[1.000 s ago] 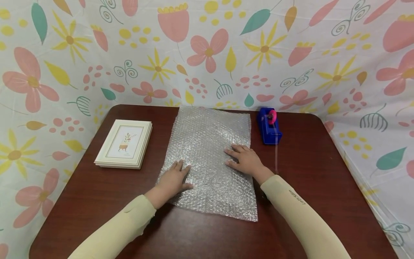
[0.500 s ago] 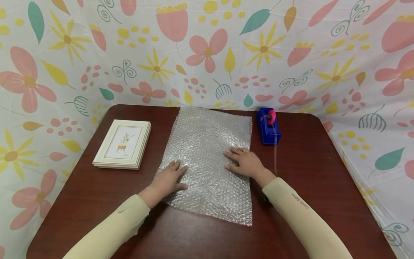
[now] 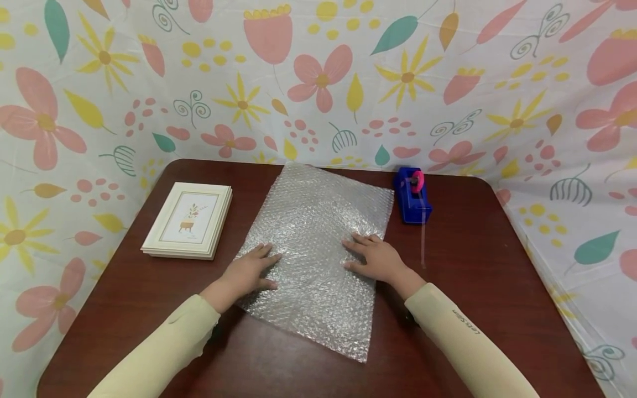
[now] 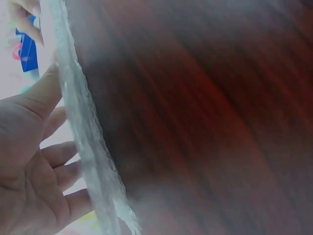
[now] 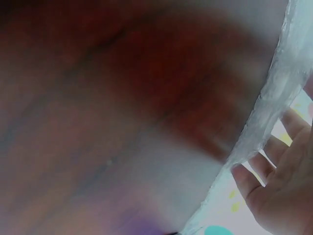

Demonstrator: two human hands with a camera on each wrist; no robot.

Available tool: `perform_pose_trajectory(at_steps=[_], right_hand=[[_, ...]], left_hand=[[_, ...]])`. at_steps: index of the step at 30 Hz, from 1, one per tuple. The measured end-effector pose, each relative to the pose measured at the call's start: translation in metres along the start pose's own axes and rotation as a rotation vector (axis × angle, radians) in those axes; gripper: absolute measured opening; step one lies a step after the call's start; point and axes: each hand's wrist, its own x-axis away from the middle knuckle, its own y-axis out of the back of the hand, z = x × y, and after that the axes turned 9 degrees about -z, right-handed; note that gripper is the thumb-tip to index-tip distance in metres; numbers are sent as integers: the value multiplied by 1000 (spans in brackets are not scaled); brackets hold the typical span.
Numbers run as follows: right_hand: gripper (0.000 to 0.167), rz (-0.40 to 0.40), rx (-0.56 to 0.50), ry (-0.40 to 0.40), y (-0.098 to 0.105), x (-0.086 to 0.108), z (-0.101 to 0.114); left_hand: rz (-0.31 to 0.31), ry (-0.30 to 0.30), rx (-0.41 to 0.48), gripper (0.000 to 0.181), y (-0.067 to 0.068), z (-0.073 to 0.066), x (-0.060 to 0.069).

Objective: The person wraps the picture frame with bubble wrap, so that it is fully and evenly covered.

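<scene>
A sheet of bubble wrap [image 3: 313,221] lies turned at a slant on the brown table. On its left edge rests my left hand [image 3: 244,276], fingers spread and nearly straight. My right hand [image 3: 380,262] lies on the right part of the sheet, its fingers also spread. In the left wrist view the fingertips of the left hand [image 4: 36,161] touch the thin edge of the bubble wrap [image 4: 88,127]. The right wrist view has the right hand [image 5: 283,181] with its fingertips against the wrap [image 5: 269,103].
Stacked white picture frames [image 3: 169,249] lie at the left of the table [image 3: 473,265]. A blue tape dispenser [image 3: 415,210] with a pink hub stands near the sheet's back right corner, a strip of tape hanging from its front. Behind the table hangs a flowered cloth [image 3: 318,132].
The bubble wrap has turned clockwise, its front edge swinging left and its back edge right. My left hand has moved a little left; my right hand has come slightly nearer the front.
</scene>
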Motion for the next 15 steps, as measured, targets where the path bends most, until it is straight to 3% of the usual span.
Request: perform_pose_trajectory(at_steps=[15], right_hand=[[63,1,-21,40,-2,13,14]], left_hand=[[53,-63,46,74,11,27,-5]])
